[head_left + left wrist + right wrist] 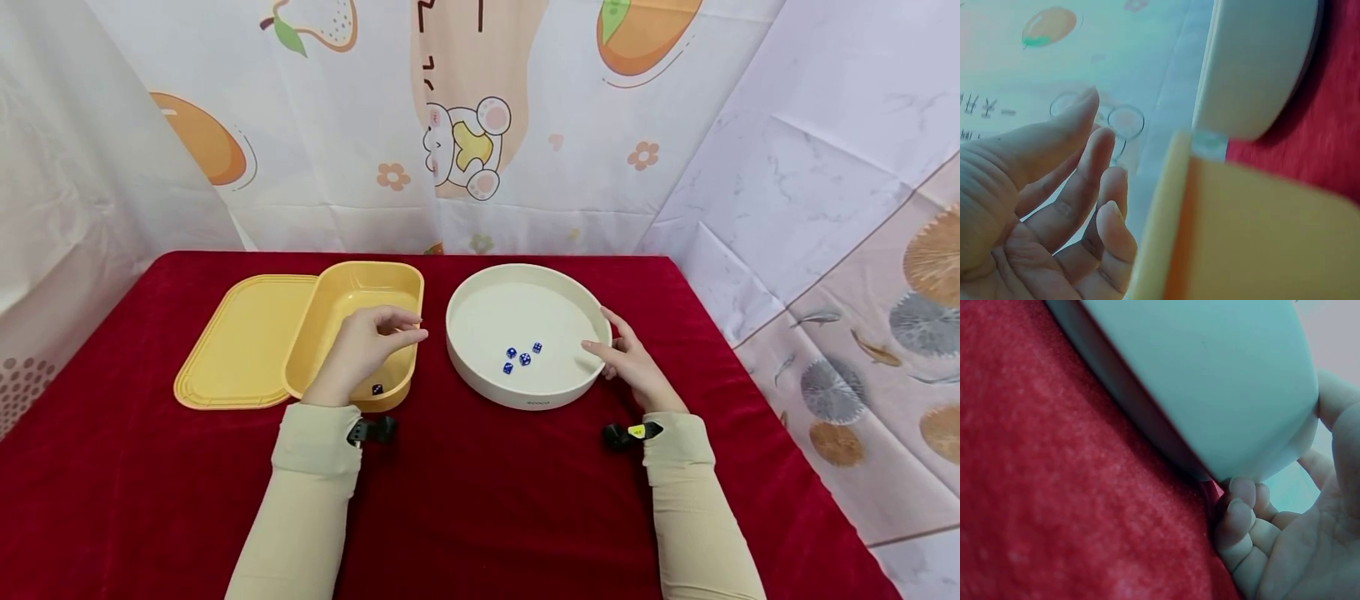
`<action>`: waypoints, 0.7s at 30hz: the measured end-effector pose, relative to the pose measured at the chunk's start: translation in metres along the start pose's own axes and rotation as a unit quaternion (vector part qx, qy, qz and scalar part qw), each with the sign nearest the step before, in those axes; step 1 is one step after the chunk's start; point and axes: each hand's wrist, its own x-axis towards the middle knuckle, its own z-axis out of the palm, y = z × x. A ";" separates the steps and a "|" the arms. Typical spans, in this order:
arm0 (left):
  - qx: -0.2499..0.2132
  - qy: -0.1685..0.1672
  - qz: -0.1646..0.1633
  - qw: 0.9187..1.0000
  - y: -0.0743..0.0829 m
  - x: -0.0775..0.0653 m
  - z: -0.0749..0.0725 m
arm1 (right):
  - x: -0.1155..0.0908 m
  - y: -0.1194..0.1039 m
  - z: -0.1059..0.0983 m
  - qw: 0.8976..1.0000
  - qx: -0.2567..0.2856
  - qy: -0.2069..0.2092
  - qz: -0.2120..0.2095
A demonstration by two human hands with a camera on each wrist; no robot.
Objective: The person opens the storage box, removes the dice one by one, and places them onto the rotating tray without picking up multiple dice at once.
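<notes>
My left hand (367, 342) hovers over the yellow box (420, 287). Its fingers are loosely bent, with a gap to the thumb and nothing held, as the left wrist view confirms. A dark blue die (377, 389) lies in the near end of the box. To the right stands a round cream tray (517, 300), its wall filling the upper part of the right wrist view. Several blue dice (525, 359) with white pips lie together on its floor. My right hand (630, 360) grips the tray's right rim, thumb over the inside and fingers around the outer wall.
A flat yellow lid (255, 342) lies left of the box, partly under its edge. Dark red cloth (495, 492) covers the table. Printed curtains (330, 150) hang behind the table and at both sides.
</notes>
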 end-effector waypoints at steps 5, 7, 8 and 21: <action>0.016 0.001 -0.012 1.000 -0.010 -0.001 -0.013 | -0.001 -0.001 0.000 1.000 0.001 -0.002 -0.002; 0.019 -0.002 -0.016 1.000 -0.013 -0.002 -0.017 | -0.001 -0.001 0.000 1.000 0.002 -0.003 -0.001; 0.019 -0.005 -0.019 1.000 -0.014 -0.002 -0.018 | -0.002 -0.002 0.000 1.000 0.002 -0.002 -0.001; -0.004 -0.068 -0.065 0.996 -0.037 -0.002 -0.024 | 0.000 0.001 0.001 1.000 0.001 -0.002 -0.007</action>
